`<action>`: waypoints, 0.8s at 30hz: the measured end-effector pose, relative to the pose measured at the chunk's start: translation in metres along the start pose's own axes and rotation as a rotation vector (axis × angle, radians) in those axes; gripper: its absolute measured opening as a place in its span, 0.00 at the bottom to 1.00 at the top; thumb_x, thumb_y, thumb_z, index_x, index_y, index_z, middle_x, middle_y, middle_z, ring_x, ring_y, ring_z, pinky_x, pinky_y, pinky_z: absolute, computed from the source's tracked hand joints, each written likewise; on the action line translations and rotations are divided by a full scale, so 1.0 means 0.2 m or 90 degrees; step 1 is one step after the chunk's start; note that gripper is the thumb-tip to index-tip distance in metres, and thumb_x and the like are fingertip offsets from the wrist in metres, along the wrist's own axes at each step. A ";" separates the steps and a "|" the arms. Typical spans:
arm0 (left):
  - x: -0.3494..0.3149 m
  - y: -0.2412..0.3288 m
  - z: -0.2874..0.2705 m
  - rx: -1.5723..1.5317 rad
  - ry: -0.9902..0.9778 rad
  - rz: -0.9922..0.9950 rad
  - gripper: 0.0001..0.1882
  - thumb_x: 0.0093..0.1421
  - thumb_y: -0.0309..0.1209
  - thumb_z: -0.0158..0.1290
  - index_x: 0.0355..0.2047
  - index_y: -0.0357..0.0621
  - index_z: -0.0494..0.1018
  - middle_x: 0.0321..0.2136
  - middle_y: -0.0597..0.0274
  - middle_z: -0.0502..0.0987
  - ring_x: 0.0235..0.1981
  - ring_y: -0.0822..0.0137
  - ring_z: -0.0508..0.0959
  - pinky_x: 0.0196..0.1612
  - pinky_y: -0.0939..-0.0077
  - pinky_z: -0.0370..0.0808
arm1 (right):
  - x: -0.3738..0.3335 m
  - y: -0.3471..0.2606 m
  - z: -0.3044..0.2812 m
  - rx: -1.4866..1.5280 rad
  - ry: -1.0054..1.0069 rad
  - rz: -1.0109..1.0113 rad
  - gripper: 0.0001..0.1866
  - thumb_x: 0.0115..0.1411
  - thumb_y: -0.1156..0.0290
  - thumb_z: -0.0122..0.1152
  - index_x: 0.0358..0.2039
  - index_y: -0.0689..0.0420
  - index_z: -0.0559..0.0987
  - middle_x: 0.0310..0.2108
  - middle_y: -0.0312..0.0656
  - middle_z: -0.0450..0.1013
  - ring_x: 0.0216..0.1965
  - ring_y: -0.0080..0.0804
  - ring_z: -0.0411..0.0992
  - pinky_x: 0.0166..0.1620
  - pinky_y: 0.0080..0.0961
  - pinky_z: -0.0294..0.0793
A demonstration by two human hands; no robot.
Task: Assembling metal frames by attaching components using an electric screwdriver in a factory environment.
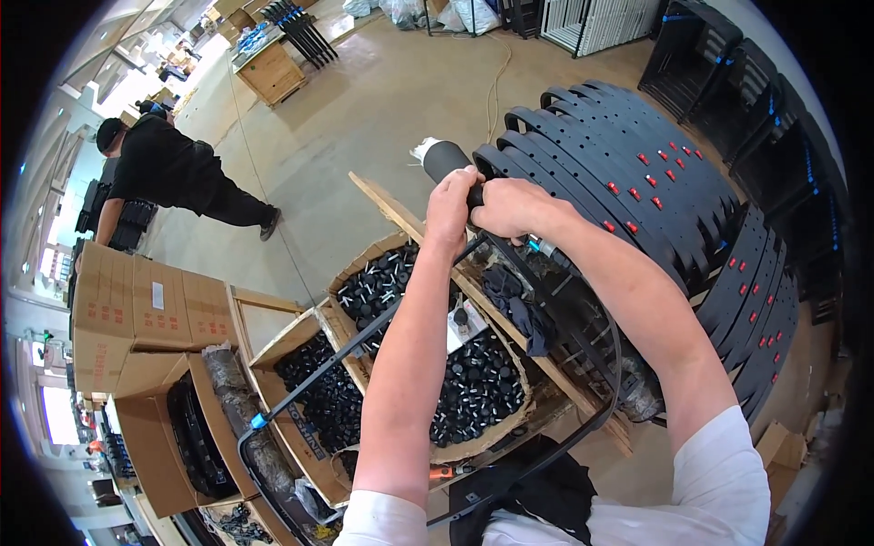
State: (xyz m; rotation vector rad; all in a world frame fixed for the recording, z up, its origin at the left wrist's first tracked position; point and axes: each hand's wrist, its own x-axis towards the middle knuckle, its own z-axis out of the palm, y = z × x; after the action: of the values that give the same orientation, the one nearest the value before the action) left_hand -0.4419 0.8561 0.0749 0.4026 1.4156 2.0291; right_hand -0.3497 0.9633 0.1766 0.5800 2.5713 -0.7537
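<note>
A black metal tube frame [361,337] with a small blue piece [259,421] at a near corner stretches across in front of me. My left hand [452,206] is closed at the far end of this frame. Close beside it, my right hand [517,206] curls its fingers at the same end. A dark piece shows between the two hands, mostly covered by fingers. Just beyond them is a thick black cylinder [446,160] with a ragged white end; I cannot tell whether it joins the frame.
Cartons of black knobs with metal studs [478,382] sit below my arms, by a wooden rail [387,207]. Curved black panels [592,146] with red pieces are stacked at right. A dark cloth [519,309] hangs nearby. Brown cartons [150,300] and a person in black [173,168] are left.
</note>
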 end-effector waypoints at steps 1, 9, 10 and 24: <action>-0.01 0.00 -0.01 0.015 0.007 0.008 0.15 0.74 0.39 0.53 0.41 0.40 0.79 0.37 0.63 0.79 0.40 0.69 0.77 0.48 0.69 0.76 | -0.01 -0.01 0.01 0.001 0.000 0.000 0.21 0.63 0.57 0.55 0.26 0.62 0.84 0.22 0.46 0.82 0.27 0.41 0.83 0.39 0.39 0.81; -0.04 -0.03 0.01 0.004 0.020 0.016 0.16 0.72 0.43 0.56 0.39 0.41 0.80 0.34 0.67 0.77 0.38 0.72 0.73 0.46 0.74 0.71 | 0.00 -0.01 0.02 0.043 -0.050 0.051 0.17 0.60 0.61 0.56 0.31 0.62 0.85 0.27 0.47 0.83 0.31 0.42 0.84 0.41 0.39 0.81; -0.04 -0.04 0.02 0.006 0.024 0.017 0.16 0.72 0.43 0.56 0.39 0.42 0.80 0.33 0.67 0.77 0.37 0.72 0.74 0.45 0.74 0.71 | 0.01 0.00 0.02 0.040 -0.050 0.051 0.17 0.60 0.61 0.56 0.31 0.62 0.85 0.27 0.47 0.83 0.31 0.42 0.84 0.41 0.39 0.81; 0.00 -0.07 -0.03 -0.022 0.008 0.127 0.17 0.75 0.39 0.52 0.39 0.39 0.82 0.37 0.60 0.81 0.35 0.67 0.80 0.38 0.68 0.79 | 0.22 0.05 0.10 0.144 -0.068 -0.053 0.09 0.47 0.69 0.62 0.22 0.63 0.82 0.24 0.46 0.81 0.24 0.38 0.81 0.32 0.39 0.79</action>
State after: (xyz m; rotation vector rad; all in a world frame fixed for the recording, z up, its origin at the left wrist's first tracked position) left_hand -0.4403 0.8546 0.0600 0.5349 1.3931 2.2155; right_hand -0.3772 0.9709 0.1350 0.4878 2.4421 -1.0842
